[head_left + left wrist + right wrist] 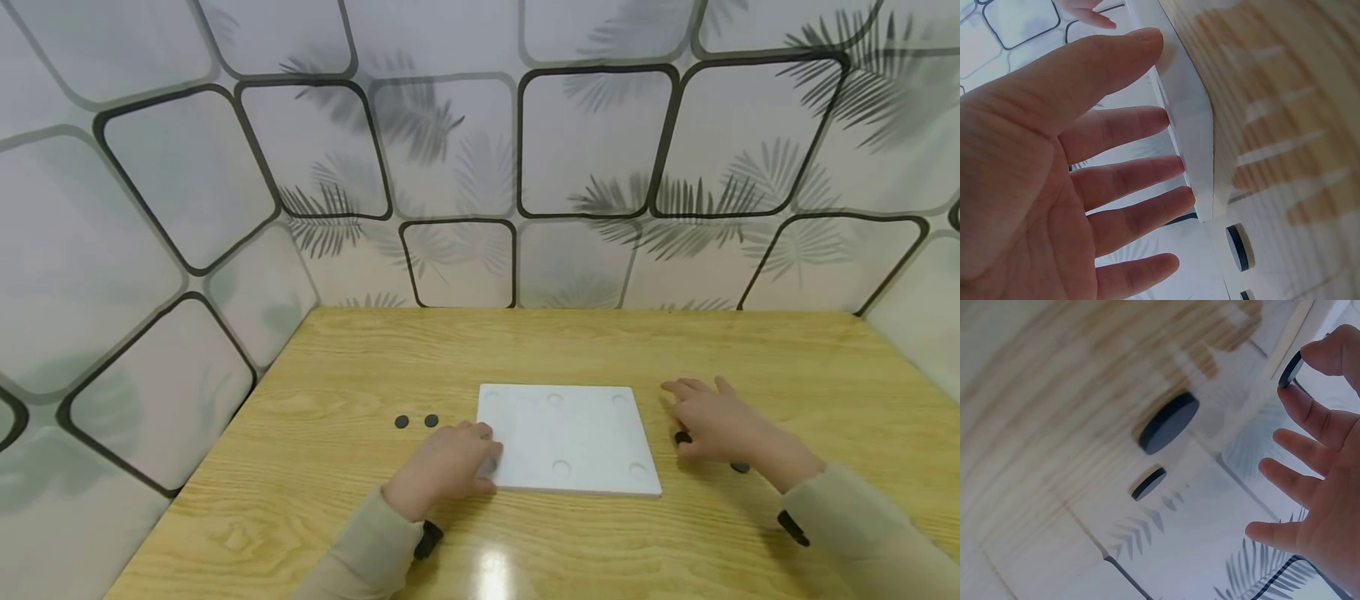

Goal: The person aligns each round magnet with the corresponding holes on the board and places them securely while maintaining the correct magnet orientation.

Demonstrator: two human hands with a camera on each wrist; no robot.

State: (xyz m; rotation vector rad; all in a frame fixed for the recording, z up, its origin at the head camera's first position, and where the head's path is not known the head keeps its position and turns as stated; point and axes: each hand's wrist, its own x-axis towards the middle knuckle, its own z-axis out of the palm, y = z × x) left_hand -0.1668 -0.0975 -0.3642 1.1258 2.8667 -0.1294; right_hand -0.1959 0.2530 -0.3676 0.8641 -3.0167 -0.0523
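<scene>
White board (567, 437) lies flat on the wooden table (750, 350), centred just in front of the person, shallow round dimples near its edges.

Left hand (448, 467) at the board's 8 o'clock corner: fingers straight and spread, tips against the board's left edge (1194, 134); nothing gripped.

Right hand (712, 423) at the board's 3 o'clock, just beside its right edge. Thumb and forefinger pinch a small black disc (1290, 369) edge-on; remaining fingers loosely extended.

Two more black discs on the table near this hand: one large in the right wrist view (1169, 423), one farther off (1148, 484).

Another pair of discs (416, 422) sits at the board's 9 o'clock, beyond the left hand, side by side, apart from the board.
</scene>
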